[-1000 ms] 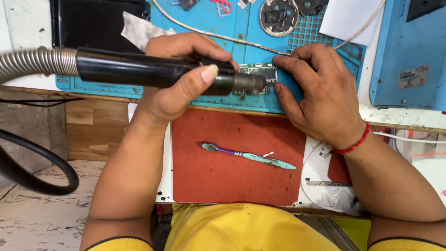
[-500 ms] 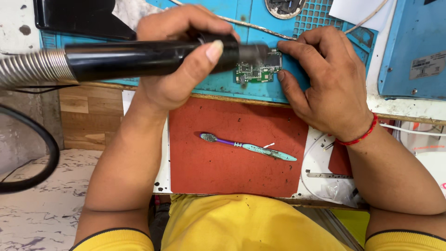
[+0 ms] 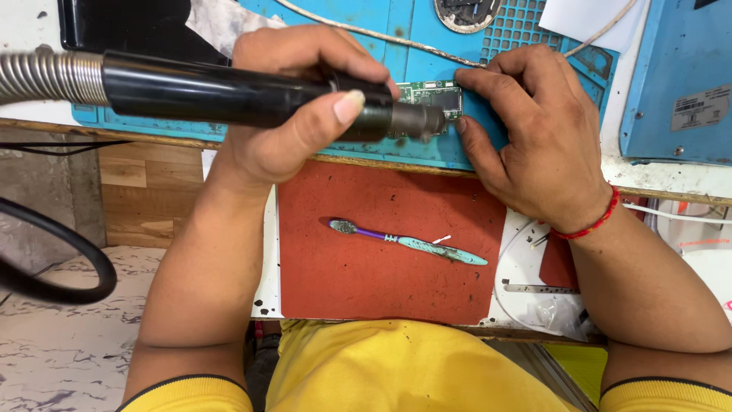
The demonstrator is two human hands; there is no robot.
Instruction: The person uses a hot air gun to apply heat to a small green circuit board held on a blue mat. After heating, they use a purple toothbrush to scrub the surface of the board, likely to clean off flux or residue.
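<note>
My left hand (image 3: 293,107) grips a black hot-air handpiece (image 3: 229,95) with a ribbed metal hose (image 3: 46,76) running off to the left. Its metal nozzle (image 3: 415,120) points right, just over a small green circuit board (image 3: 436,98). The board lies on a blue work mat (image 3: 412,46). My right hand (image 3: 534,130) rests on the mat, with its fingertips pressing the board's right edge and its thumb near the nozzle tip.
A toothbrush (image 3: 408,243) with a teal and purple handle lies on a red mat (image 3: 389,252) near me. A blue box (image 3: 679,76) stands at the right, a black tray (image 3: 130,27) at the back left. A black cable (image 3: 69,259) loops at the left.
The nozzle has moved back down and right over the board after lifting off it. My right hand stays on the board's edge. The view has shifted slightly.
</note>
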